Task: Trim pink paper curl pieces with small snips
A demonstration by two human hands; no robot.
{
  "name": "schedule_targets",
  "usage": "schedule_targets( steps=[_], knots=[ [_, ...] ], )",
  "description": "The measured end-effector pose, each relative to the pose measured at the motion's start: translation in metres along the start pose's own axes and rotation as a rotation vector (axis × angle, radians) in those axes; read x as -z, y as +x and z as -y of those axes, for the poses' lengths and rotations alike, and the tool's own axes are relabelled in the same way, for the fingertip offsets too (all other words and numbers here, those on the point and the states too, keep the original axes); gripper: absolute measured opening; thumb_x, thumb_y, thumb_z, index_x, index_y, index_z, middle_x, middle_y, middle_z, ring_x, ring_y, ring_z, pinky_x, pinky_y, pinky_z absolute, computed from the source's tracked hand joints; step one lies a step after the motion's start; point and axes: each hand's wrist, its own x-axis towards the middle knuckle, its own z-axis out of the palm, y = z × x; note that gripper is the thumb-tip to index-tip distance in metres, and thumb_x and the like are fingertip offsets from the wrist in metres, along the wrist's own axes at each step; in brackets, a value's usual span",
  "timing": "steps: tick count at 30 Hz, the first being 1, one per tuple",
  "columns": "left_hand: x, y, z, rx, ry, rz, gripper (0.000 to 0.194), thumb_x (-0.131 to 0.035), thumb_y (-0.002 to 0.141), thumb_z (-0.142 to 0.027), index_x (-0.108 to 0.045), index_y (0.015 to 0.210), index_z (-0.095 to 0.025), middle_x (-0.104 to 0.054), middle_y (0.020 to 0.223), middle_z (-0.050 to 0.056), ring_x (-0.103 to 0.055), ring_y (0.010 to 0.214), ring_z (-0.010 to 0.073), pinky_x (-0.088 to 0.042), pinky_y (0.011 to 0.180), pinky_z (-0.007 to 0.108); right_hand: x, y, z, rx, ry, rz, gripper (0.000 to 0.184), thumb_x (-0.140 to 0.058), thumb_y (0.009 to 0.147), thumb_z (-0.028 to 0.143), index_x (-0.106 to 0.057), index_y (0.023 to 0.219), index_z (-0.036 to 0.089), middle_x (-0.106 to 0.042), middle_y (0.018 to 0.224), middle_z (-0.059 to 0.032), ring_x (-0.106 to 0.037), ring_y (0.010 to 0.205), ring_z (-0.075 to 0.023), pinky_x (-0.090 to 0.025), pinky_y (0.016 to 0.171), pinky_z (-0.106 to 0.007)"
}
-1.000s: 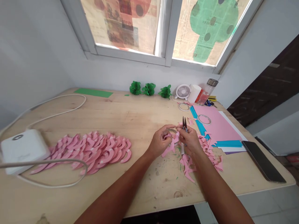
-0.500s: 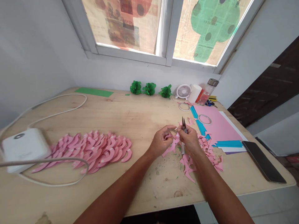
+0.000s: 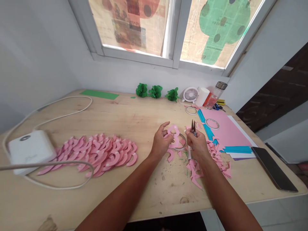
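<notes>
My left hand (image 3: 161, 141) pinches a wavy pink paper cutout (image 3: 175, 141) between thumb and fingers, with the index finger raised. A roll of tape (image 3: 184, 145) is right behind the cutout; whether my fingers also hold it I cannot tell. My right hand (image 3: 197, 141) is closed around a pair of scissors (image 3: 193, 126), blades pointing away from me. A tiny pale bit shows at its thumb and fingertip, too small to name. Below the hands lie a curved pink paper piece (image 3: 170, 155) and pink paper scraps (image 3: 194, 175).
Left of my hands spreads a pile of curved pink paper pieces (image 3: 108, 154), beside a white device (image 3: 31, 150) with a cable. Green paper pom-poms (image 3: 155, 91), a small fan (image 3: 191, 94) and a bottle (image 3: 216, 94) line the back. Pink sheets (image 3: 223, 131) and a phone (image 3: 274, 168) lie right.
My hands have moved apart, the left one drawing left and its index finger lifting. The pink cutout now shows more openly, and the tape roll sits lower.
</notes>
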Motion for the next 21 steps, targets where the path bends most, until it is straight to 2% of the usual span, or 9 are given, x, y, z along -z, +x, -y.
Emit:
schedule_targets(
  steps=[3,6,9,15,21],
  knots=[
    [-0.0006,0.0010,0.0003,0.007,-0.042,-0.018,0.060,-0.060,0.066,-0.019,-0.042,0.124,-0.014,-0.059,0.066,-0.002,-0.052,0.048,0.0076,-0.043,0.051,0.020,-0.0019,-0.0019,-0.0013,-0.079,-0.066,0.145,0.027,-0.068,0.061,0.037,-0.052,0.067,0.017,-0.032,0.044,0.0097,-0.022,0.038,-0.0043,-0.014,0.037,-0.020],
    [-0.0006,0.0006,0.0005,0.001,-0.048,-0.030,0.060,-0.060,0.066,-0.018,-0.043,0.123,-0.014,-0.058,0.065,-0.003,-0.053,0.050,0.0082,-0.045,0.053,0.021,-0.0033,-0.0044,-0.0039,-0.078,-0.155,0.236,0.027,-0.067,0.063,0.040,-0.054,0.068,0.017,-0.036,0.046,0.0082,-0.027,0.040,-0.0050,-0.020,0.038,-0.020],
    [0.0002,0.0001,-0.0009,-0.014,-0.039,-0.037,0.059,-0.060,0.066,-0.018,-0.043,0.123,-0.015,-0.058,0.063,-0.003,-0.055,0.053,0.0091,-0.045,0.053,0.021,-0.0035,-0.0058,-0.0057,-0.047,-0.204,0.222,0.025,-0.066,0.064,0.039,-0.056,0.069,0.017,-0.038,0.049,0.0076,-0.029,0.042,-0.0058,-0.025,0.040,-0.020],
    [-0.0004,-0.0012,-0.0066,-0.018,-0.040,-0.039,0.058,-0.060,0.066,-0.018,-0.044,0.121,-0.014,-0.054,0.060,-0.005,-0.049,0.047,0.0066,-0.043,0.051,0.019,-0.0032,-0.0044,-0.0055,-0.029,-0.232,0.206,0.024,-0.065,0.065,0.038,-0.055,0.067,0.017,-0.037,0.047,0.0077,-0.027,0.041,-0.0059,-0.022,0.039,-0.020],
    [-0.0016,-0.0016,-0.0059,-0.036,-0.032,-0.048,0.059,-0.060,0.066,-0.017,-0.043,0.122,-0.015,-0.053,0.060,-0.005,-0.052,0.051,0.0082,-0.044,0.053,0.020,-0.0036,-0.0045,-0.0049,-0.010,-0.257,0.214,0.024,-0.064,0.065,0.039,-0.055,0.067,0.016,-0.038,0.049,0.0067,-0.029,0.043,-0.0060,-0.023,0.040,-0.020]
  ],
)
